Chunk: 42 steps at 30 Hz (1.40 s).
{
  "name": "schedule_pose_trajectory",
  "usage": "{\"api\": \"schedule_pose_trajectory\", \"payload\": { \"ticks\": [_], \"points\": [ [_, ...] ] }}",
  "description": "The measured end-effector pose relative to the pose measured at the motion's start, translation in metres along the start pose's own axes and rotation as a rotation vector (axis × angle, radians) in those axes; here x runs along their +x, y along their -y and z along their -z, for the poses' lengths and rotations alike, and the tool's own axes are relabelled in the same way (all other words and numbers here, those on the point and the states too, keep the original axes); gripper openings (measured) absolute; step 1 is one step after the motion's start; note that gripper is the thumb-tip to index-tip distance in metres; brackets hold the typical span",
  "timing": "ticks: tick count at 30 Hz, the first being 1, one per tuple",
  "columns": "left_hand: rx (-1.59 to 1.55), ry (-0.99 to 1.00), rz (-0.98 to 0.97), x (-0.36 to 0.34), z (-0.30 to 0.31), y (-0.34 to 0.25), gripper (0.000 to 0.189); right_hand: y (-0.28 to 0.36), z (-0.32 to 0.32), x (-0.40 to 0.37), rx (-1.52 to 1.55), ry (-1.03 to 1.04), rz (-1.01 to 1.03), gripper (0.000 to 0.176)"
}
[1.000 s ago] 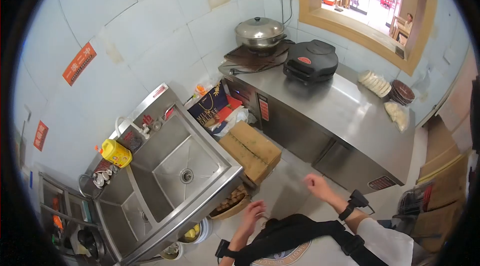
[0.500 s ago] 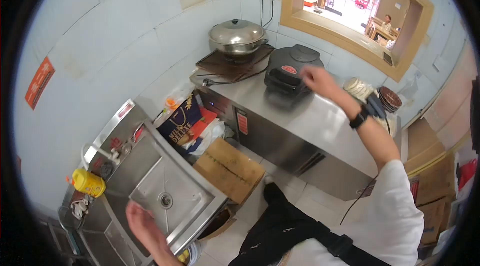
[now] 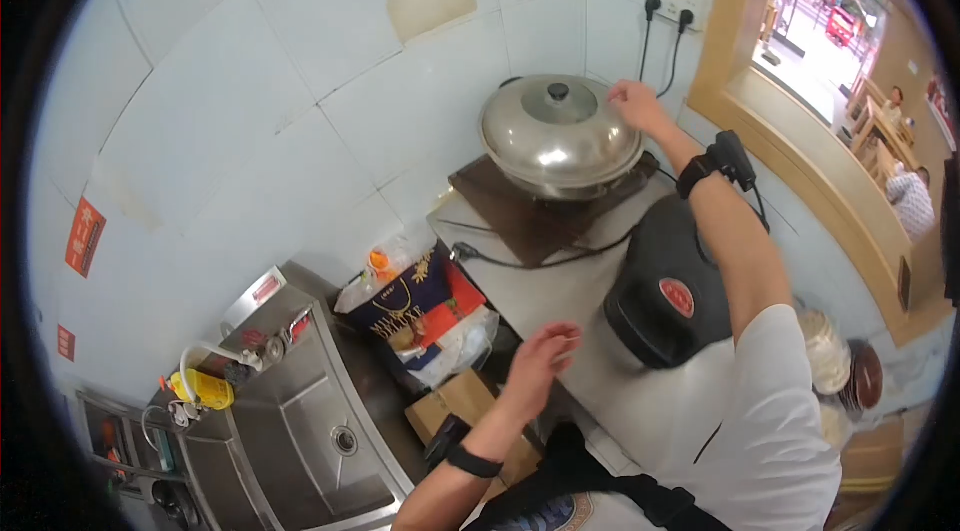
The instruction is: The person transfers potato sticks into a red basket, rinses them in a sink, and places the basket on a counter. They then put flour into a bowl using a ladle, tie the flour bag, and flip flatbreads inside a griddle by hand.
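My right hand (image 3: 640, 103) is reaching over the counter, its fingertips right at the far right edge of a domed metal lid (image 3: 545, 143). The fingers are extended and loosely bent, with nothing visible in them. Topped by a black knob, the lid covers a wok-like pan (image 3: 575, 193) on a dark brown flat stand (image 3: 500, 216). Below my right forearm is a black electric griddle (image 3: 650, 316) with a red oval label, its cover down. My left hand (image 3: 545, 361) hovers near the counter's front edge, open, fingers slightly curled and holding nothing.
A steel sink (image 3: 325, 371) stands at left with a yellow bottle (image 3: 205, 389) beside it. Bags (image 3: 415, 306) and a cardboard box (image 3: 455, 406) fill the gap by the counter (image 3: 560, 331). Black cords (image 3: 540, 261) cross the counter. Stacked bowls (image 3: 862, 376) sit at right.
My right hand has gone from the griddle's front to the lid's edge. My left hand has moved from over the sink to the counter's front. The view has shifted closer to the pan.
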<state>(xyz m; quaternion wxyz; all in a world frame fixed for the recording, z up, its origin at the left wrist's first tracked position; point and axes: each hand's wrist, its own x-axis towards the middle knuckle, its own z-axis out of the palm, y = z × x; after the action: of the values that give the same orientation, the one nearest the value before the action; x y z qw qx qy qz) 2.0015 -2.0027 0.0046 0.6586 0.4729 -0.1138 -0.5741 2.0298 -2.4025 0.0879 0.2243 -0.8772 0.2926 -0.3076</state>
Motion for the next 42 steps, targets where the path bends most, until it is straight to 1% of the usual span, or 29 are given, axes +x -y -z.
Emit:
{"api": "schedule_pose_trajectory", "payload": {
  "ticks": [1,3,4,6,7,8,9,10,11,13,15,17,19,21,22,24,25,26,27,28,29,30,32,33,34,36,39,40,42],
  "points": [
    [0.005,-0.011,-0.004,0.021,-0.011,-0.006,0.028,-0.007,-0.018,0.016,0.012,0.001,0.003,0.017],
    [0.052,0.076,0.029,0.058,-0.036,-0.019,0.031,-0.024,-0.054,0.045,0.125,0.104,0.064,0.023],
    [0.047,0.073,0.022,0.076,-0.045,-0.023,0.031,-0.027,-0.067,0.054,0.124,0.108,0.072,0.023],
    [-0.032,0.106,0.045,0.109,-0.059,-0.030,0.035,-0.020,-0.092,0.059,-0.023,0.009,0.060,0.033],
    [-0.088,0.115,0.035,0.125,-0.062,-0.030,0.037,-0.020,-0.097,0.063,-0.020,0.013,0.069,0.033],
    [-0.095,0.105,0.034,0.140,-0.067,-0.030,0.037,-0.021,-0.102,0.064,-0.103,0.031,0.066,0.038],
    [-0.152,0.035,0.026,0.155,-0.072,-0.030,0.037,-0.022,-0.106,0.066,-0.185,0.049,0.059,0.044],
    [-0.209,-0.035,0.021,0.168,-0.075,-0.031,0.038,-0.024,-0.109,0.070,-0.181,0.062,0.054,0.044],
    [-0.217,-0.045,0.032,0.185,-0.071,-0.028,0.038,-0.027,-0.113,0.075,-0.152,0.053,0.070,0.044],
    [-0.335,0.016,0.022,0.214,-0.062,-0.013,0.038,-0.035,-0.119,0.081,-0.124,0.083,0.067,0.044],
    [-0.355,-0.005,0.079,0.220,-0.066,-0.018,0.037,-0.040,-0.116,0.090,-0.077,0.167,0.121,0.046],
    [-0.319,0.002,0.137,0.224,-0.073,-0.025,0.035,-0.038,-0.110,0.090,-0.054,0.203,0.091,0.046],
    [-0.287,0.007,0.170,0.229,-0.071,-0.015,0.035,-0.043,-0.104,0.100,-0.017,0.209,0.069,0.047],
    [-0.255,0.008,0.209,0.230,-0.069,-0.009,0.035,-0.054,-0.100,0.114,0.254,0.171,0.114,0.045],
    [-0.279,0.006,0.218,0.231,-0.070,-0.008,0.034,-0.059,-0.096,0.121,0.261,0.172,0.100,0.045],
    [-0.308,0.014,0.218,0.240,-0.072,-0.008,0.034,-0.060,-0.074,0.137,0.437,0.152,0.075,0.043],
    [-0.354,0.063,0.186,0.244,-0.072,-0.007,0.034,-0.061,-0.058,0.139,0.432,0.157,0.077,0.043],
    [-0.402,0.110,0.148,0.247,-0.071,-0.007,0.033,-0.056,-0.039,0.139,0.432,0.112,0.055,0.042],
    [-0.411,0.106,0.140,0.246,-0.072,-0.007,0.033,-0.053,-0.024,0.141,0.436,0.069,0.036,0.041],
    [-0.345,0.106,0.147,0.243,-0.073,-0.009,0.033,-0.055,-0.014,0.143,0.438,0.079,0.044,0.041],
    [-0.276,0.105,0.156,0.239,-0.074,-0.010,0.034,-0.059,-0.006,0.145,0.503,0.055,0.037,0.041],
    [-0.279,0.097,0.149,0.234,-0.074,-0.010,0.034,-0.061,-0.001,0.146,0.568,0.029,0.030,0.041],
    [-0.132,0.014,0.236,0.217,-0.072,-0.006,0.033,-0.063,-0.005,0.143,0.556,0.031,-0.006,0.041],
    [-0.129,0.007,0.228,0.206,-0.069,-0.001,0.033,-0.065,-0.007,0.142,0.537,0.024,-0.042,0.041],
    [-0.141,-0.005,0.257,0.192,-0.064,0.006,0.033,-0.066,-0.015,0.138,0.546,0.024,-0.032,0.041],
    [-0.115,-0.028,0.305,0.164,-0.052,0.018,0.031,-0.070,-0.043,0.127,0.312,0.119,0.075,0.044],
    [0.020,-0.068,0.345,0.115,-0.029,0.028,0.030,-0.047,-0.069,0.091,0.062,0.088,0.109,0.042],
    [0.019,-0.079,0.324,0.098,-0.021,0.028,0.030,-0.042,-0.077,0.085,0.000,0.075,0.124,0.042],
    [0.031,-0.256,0.292,0.061,-0.005,0.026,0.029,-0.037,-0.089,0.080,-0.024,0.118,0.122,0.042]
  ]
}}
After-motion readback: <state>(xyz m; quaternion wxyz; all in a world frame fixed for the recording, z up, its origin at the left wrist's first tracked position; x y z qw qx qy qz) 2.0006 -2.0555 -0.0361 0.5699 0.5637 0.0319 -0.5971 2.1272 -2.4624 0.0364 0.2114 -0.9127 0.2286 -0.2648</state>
